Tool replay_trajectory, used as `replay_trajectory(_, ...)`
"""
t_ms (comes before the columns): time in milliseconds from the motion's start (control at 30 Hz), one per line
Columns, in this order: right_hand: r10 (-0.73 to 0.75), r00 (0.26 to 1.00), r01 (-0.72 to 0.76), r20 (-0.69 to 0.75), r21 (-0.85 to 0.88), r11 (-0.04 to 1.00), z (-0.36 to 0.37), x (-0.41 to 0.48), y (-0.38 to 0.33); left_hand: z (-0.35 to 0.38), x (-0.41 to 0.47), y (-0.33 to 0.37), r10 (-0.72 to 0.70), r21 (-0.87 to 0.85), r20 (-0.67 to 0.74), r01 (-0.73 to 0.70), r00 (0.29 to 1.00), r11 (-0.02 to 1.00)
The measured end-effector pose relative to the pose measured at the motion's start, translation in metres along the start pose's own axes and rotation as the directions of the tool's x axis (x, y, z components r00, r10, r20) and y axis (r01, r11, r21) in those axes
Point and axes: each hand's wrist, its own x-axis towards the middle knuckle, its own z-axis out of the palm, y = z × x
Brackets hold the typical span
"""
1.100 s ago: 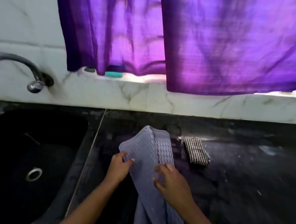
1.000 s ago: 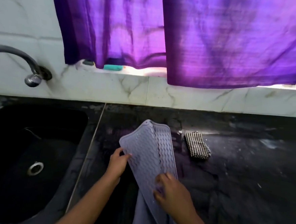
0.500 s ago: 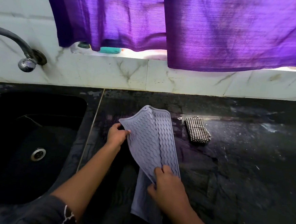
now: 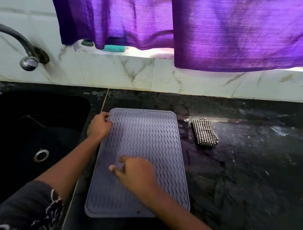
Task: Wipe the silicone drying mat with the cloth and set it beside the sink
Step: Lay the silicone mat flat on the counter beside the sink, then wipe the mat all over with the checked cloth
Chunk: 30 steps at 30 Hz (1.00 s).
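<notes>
Left hand pinches a corner of flat, wavy-ribbed silicone mat.

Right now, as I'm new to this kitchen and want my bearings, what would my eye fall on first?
The bright purple curtain hanging across the top grabs attention first. Below it, a lilac silicone drying mat with wavy ridges lies flat on the dark countertop, just right of the black sink. A folded checked cloth sits right of the mat's far corner.
</notes>
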Motion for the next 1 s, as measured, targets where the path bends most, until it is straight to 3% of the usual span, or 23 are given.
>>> replay_trajectory(167,0.305,0.950,-0.303,-0.066,0.029,0.952,-0.016,0.007,0.087,0.026,-0.040,-0.003,0.161,0.227,0.054,-0.169,0.985,0.959)
replay_trajectory(333,0.526,0.823,-0.536,-0.213,0.012,0.844,-0.042,0.014,0.164,0.060,-0.077,0.007,0.352,0.308,0.189,-0.396,0.917,0.865)
replay_trajectory(433,0.509,0.795,-0.547,-0.331,-0.024,0.837,-0.060,0.025,0.191,0.074,-0.079,0.013,0.381,0.329,0.255,-0.450,0.889,0.830)
replay_trajectory(600,0.553,0.751,-0.617,-0.361,-0.086,0.782,-0.077,0.038,0.230,0.096,-0.081,0.014,0.348,0.425,0.362,-0.486,0.865,0.764)
replay_trajectory(700,0.582,0.765,-0.616,-0.274,-0.049,0.786,-0.077,0.051,0.249,0.097,-0.080,0.015,0.333,0.441,0.345,-0.464,0.878,0.768)
replay_trajectory(800,0.605,0.784,-0.620,-0.136,-0.124,0.775,-0.067,0.060,0.259,0.100,-0.084,0.019,0.317,0.454,0.317,-0.437,0.894,0.777)
replay_trajectory(1000,0.508,0.806,-0.579,-0.305,-0.224,0.784,-0.061,0.065,0.259,0.101,-0.087,0.021,0.299,0.469,0.300,-0.413,0.906,0.781)
